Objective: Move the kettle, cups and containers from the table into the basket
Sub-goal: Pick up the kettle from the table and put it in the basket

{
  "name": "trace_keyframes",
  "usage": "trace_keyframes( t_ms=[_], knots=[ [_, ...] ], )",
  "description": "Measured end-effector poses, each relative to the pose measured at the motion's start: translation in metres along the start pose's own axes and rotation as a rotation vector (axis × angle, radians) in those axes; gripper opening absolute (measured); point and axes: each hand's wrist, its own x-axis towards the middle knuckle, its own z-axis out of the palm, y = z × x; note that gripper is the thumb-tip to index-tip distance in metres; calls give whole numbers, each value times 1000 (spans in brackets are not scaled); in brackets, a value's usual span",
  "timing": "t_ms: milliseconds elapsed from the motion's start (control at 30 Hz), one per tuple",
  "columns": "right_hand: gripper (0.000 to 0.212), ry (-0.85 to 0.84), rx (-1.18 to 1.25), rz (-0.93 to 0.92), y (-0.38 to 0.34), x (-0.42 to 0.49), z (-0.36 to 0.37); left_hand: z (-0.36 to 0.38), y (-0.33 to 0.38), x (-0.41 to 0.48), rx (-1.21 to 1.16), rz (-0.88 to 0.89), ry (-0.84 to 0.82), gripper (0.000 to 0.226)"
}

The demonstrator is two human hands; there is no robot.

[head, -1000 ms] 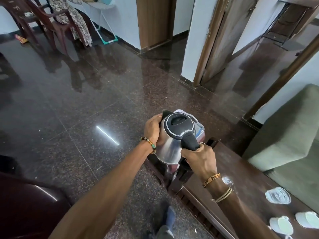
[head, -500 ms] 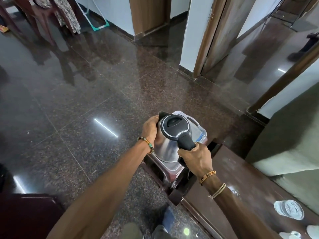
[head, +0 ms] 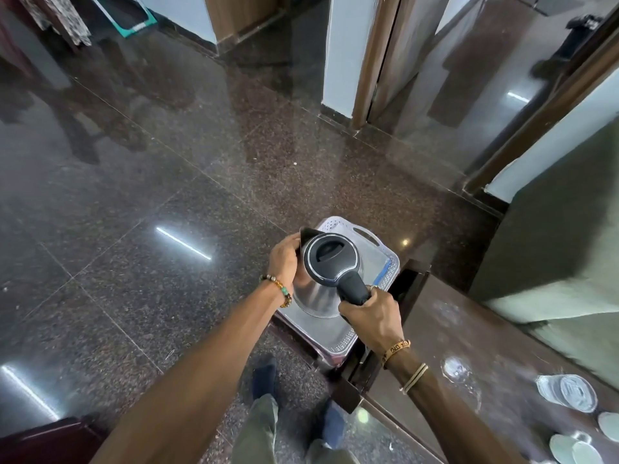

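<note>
- Right grip (head: 370, 316): fingers and thumb are wrapped tight round the black handle (head: 351, 288) of the kettle (head: 330, 262). This grip carries the load.
- Left grip (head: 284, 259): cupped against the steel wall just under the spout, with the fingers curled round the body. It steadies the kettle rather than lifting it.
- Kettle: close to upright, lid shut and facing up, spout pointing away from me to the left. It is within the opening of the white basket (head: 366, 235). I cannot tell whether its base is touching the basket floor or hanging just above it.
- Basket: it sits just past the end of the bench (head: 469, 336) and lower than the bench top. Nothing else shows inside it, though the kettle hides much of the interior.
- Progress, judged: this is the first item and it is nearly placed. What remains is to seat it and let go with both grips.
- Outstanding: the pale cups (head: 564, 445) and a clear lidded container (head: 566, 393) are on the bench at my right, well apart from the basket and untouched. Most of the task is therefore left.
- Arm pose: both forearms reach forward and down and meet at the kettle. The left arm comes in from the lower left over the dark floor (head: 134, 229), and the right arm passes over the bench corner. The right wrist is bent downward over the handle, and the left wrist is turned inward toward the kettle wall.
- Risk, judged: the kettle takes up much of the basket, so space for the cups may be tight.
</note>
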Motion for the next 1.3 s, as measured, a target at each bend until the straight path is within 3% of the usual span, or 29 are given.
trace_keyframes(
  t_ms=[200, 400, 867, 1300],
  knots=[
    [28, 2, -57, 59, 25, 27, 38, -13, -19, 31, 70, -102, 6, 36],
    [32, -1, -71, 87, 40, 46, 65, -29, -42, 65, 106, -177, 22, 25],
    [18, -135, -115, 191, 80, 59, 82, -45, -83, 77, 155, -242, 18, 29],
    [14, -178, -158, 168, 92, 62, 80, -41, -93, 76, 131, -245, 22, 25]
  ],
)
